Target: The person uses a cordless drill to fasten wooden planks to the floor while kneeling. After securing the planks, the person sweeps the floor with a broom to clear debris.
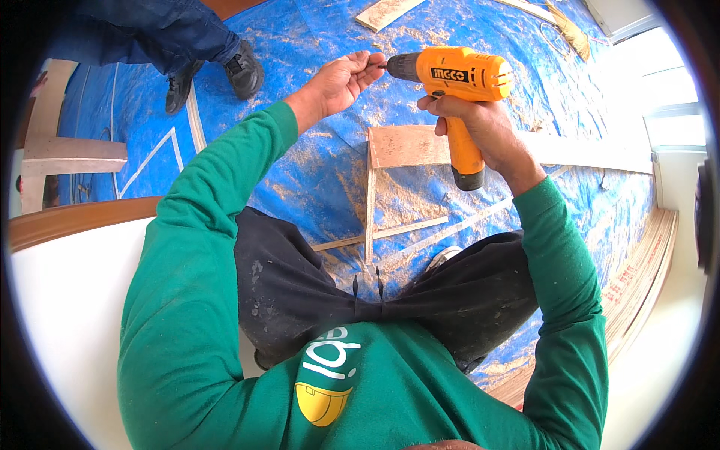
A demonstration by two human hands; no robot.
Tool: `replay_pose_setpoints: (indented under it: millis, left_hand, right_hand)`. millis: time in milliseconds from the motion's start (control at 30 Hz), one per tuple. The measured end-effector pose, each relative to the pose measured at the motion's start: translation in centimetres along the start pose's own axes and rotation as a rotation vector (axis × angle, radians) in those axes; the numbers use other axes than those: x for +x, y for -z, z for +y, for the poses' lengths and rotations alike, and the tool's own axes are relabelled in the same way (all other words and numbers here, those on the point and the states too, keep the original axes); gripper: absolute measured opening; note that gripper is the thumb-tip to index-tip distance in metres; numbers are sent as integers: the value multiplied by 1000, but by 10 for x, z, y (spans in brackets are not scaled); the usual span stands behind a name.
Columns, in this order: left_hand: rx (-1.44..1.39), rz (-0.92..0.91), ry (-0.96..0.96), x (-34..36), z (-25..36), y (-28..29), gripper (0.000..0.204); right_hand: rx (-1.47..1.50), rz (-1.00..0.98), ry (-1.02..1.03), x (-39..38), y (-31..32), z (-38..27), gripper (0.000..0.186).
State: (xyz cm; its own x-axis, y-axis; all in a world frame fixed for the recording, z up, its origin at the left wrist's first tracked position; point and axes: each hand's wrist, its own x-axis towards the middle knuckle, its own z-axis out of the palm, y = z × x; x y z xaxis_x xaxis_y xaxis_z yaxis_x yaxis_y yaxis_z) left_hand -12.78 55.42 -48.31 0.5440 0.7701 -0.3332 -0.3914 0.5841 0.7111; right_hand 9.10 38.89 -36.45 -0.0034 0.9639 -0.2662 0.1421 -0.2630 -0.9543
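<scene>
Green sweatshirt [435,390] nearest, yellow helmet shape printed on front. Cordless drill [461,73] held out ahead, above blue sheet [289,180]: orange-yellow body, slotted rear, black base below handle, dark chuck [406,67] pointing left. Right hand [487,129] wrapped round drill handle. Left hand [339,82] pinching thin dark bit [382,66] at chuck's front. Sawdust [405,196] scattered over sheet; flat board [405,147] lying beyond knees.

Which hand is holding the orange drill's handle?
The right hand: it grips the drill by the handle, while the left hand is at its front tip.
</scene>
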Motion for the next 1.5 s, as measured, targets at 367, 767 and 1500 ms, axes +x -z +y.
replay_pose_setpoints:
  millis: [367, 767, 1500]
  left_hand:
    - [-61, 58, -24, 5, -11, -15, 19]
    - [-141, 103, -68, 9, -12, -16, 20]
    - [-1081, -13, -167, 92, -96, -57, 21]
  right_hand:
    - [40, -13, 7, 7, -2, 7, 41]
    - [62, 25, 34, 8, -6, 6, 38]
    - [-110, 157, 32, 28, 32, 17, 34]
